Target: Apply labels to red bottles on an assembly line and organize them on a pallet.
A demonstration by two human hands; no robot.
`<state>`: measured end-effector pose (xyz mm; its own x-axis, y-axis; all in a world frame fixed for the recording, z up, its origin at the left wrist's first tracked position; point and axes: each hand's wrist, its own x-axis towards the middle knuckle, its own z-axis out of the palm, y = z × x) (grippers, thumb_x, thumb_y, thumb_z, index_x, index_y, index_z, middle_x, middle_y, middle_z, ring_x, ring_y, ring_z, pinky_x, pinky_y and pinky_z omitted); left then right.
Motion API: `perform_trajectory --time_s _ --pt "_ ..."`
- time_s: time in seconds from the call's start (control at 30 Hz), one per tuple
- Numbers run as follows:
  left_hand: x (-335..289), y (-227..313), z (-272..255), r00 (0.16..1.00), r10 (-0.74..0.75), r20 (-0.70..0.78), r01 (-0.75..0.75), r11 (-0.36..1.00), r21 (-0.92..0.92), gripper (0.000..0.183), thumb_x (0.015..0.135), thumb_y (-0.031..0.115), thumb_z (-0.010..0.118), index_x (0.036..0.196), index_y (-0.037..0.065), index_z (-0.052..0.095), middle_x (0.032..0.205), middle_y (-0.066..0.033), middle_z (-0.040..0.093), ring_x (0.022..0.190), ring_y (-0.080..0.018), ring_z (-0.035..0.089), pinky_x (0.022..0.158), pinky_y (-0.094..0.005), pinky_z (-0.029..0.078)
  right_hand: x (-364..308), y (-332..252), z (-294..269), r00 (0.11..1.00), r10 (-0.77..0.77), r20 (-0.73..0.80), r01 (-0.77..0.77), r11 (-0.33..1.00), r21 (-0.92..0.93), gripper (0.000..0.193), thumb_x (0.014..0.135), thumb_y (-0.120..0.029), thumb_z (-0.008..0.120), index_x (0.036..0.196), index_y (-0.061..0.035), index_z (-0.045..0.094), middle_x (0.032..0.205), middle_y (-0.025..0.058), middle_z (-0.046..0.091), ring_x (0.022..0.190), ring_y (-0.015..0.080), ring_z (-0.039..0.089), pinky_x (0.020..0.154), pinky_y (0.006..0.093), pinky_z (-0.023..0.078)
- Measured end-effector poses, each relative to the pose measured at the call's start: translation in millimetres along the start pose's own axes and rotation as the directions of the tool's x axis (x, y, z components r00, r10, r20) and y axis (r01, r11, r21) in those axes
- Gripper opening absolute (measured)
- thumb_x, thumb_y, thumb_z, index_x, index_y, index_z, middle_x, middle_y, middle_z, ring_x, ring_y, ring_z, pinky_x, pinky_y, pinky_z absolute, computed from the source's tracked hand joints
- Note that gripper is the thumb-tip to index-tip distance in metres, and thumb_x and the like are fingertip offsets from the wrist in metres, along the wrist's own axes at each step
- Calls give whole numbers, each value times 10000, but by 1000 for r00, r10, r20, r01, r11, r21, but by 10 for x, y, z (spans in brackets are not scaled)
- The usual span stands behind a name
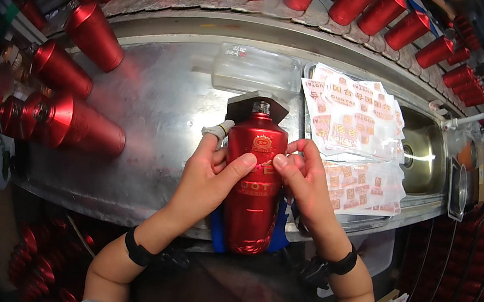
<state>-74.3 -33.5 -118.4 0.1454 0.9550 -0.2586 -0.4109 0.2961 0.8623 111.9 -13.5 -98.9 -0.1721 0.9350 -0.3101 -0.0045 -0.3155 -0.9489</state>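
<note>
Two hands (212, 175) (304, 180) (perhaps gripping) one red bottle (251, 197)

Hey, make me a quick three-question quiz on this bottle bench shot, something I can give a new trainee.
1. True or false: both hands grip the red bottle lying on the metal bench.
2. Where do the sheets of labels lie relative to that bottle?
A. to the person's right
B. to the person's left
C. under the bottle
3. Which hand has a wrapped fingertip?

Key
1. True: the left hand and right hand clasp it from either side, thumbs on its front.
2. A
3. The left hand; its index finger is wrapped in white.
</note>
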Motion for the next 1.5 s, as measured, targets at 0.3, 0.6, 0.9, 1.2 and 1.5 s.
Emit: perform_trajectory --time_s 0.3,0.6,0.9,1.2,1.5 --pt "47 4 159 996 58 -64 -44 978 202 812 883 171 749 1475 -36 233 1225 -197 612 1081 -201 639 904 -328 539 -28 91 -100 997 13 72 -19 996 84 291 964 -205 653 1125 -53 464 693 -48 517 655 5 450 616 182 352" --pt "44 73 172 997 26 -68 -13 982 190 835 866 168 763 1477 -34 231 1235 -194 599 1094 -203 629 913 -329 535 12 152 -112 994 -31 102 23 997 73 374 924 -175 714 1150 -51 443 690 -54 505 647 2 430 602 181 341" --pt "178 190 171 995 72 -68 -60 984 166 660 866 175 771 1369 -33 397 1239 -169 593 1106 -188 615 918 -329 529 73 26 -119 997 20 70 -18 1000 -21 387 889 -223 756 1092 -51 475 668 -69 455 610 -1 402 548 182 314" --pt "206 75 175 991 104 -83 -93 987 129 554 916 170 718 1337 -48 432 1214 -151 604 1082 -164 615 911 -291 523 147 54 -94 995 -103 3 103 981 -163 414 842 -253 795 1076 -49 521 705 -49 472 623 17 434 548 192 374" --pt "244 15 101 997 37 -74 -38 999 -7 478 954 194 675 1316 -28 455 1181 -153 618 1045 -165 633 884 -282 533 224 -81 34 992 -114 -60 88 939 -332 467 820 -315 809 1092 -60 528 757 -20 468 648 58 490 578 225 447"
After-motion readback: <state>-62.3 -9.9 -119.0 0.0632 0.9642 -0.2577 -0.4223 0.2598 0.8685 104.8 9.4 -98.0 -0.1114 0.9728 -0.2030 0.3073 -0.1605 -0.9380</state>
